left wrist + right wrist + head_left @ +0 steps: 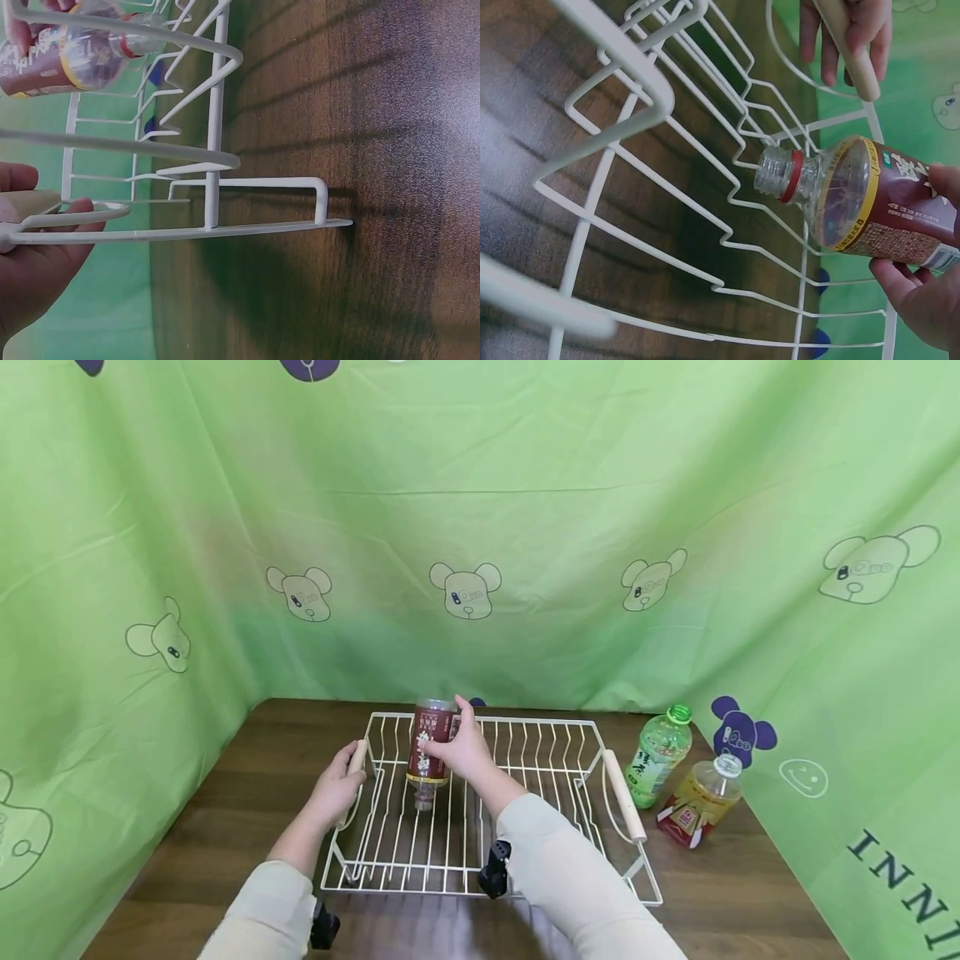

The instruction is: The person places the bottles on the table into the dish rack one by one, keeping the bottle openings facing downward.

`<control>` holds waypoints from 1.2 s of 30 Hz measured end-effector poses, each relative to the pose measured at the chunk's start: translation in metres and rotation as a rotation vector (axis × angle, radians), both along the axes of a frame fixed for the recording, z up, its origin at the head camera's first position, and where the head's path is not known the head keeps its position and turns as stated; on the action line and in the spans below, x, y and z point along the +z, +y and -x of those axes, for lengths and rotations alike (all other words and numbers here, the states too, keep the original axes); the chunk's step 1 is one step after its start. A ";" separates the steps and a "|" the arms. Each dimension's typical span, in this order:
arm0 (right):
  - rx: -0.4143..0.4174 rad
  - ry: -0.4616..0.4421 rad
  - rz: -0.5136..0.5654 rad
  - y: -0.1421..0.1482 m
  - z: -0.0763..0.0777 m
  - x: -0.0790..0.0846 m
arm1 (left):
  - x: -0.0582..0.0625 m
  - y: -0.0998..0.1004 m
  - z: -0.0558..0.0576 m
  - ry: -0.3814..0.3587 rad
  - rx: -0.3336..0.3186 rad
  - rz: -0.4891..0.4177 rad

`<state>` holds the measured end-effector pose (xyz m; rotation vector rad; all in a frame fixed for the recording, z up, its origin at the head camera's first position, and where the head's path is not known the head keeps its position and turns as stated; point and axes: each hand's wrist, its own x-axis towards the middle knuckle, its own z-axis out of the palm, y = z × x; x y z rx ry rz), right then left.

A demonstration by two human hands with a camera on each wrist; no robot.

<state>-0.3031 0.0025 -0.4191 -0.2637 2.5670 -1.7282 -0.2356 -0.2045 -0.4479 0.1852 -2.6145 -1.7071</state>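
Note:
A white wire dish rack (525, 868) with wooden handles stands on the table. My left hand (337, 785) grips its left wooden handle (358, 758). In my right hand (468, 747) is a clear plastic bottle (429, 743) with a dark red label, held upside down over the left part of the rack. Its neck (780, 176) has no cap and shows a red ring in the right wrist view. The left wrist view shows the same bottle (94, 56) behind the rack's wires, with fingers around its label.
Right of the rack stand a green tea bottle (660, 756) and a bottle with a yellow and red label (701, 802), both upright near the rack's right wooden handle (624, 797). A green curtain (465, 652) printed with bear heads hangs behind the brown wooden table (202, 843).

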 end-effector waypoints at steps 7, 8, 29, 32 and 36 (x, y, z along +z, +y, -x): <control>-0.013 -0.005 -0.047 -0.001 0.002 -0.005 | 0.000 0.001 0.001 0.007 -0.005 -0.005; -0.014 -0.011 -0.054 -0.001 0.002 -0.005 | 0.000 0.001 0.001 0.006 -0.003 -0.003; 0.004 -0.025 -0.079 -0.004 -0.002 -0.009 | 0.000 0.001 -0.001 0.011 0.000 0.015; 0.010 -0.025 -0.071 -0.003 -0.004 -0.008 | -0.002 0.000 -0.001 0.008 0.001 0.017; 0.012 -0.024 -0.057 -0.002 -0.005 -0.008 | -0.003 0.000 -0.002 0.009 0.006 0.014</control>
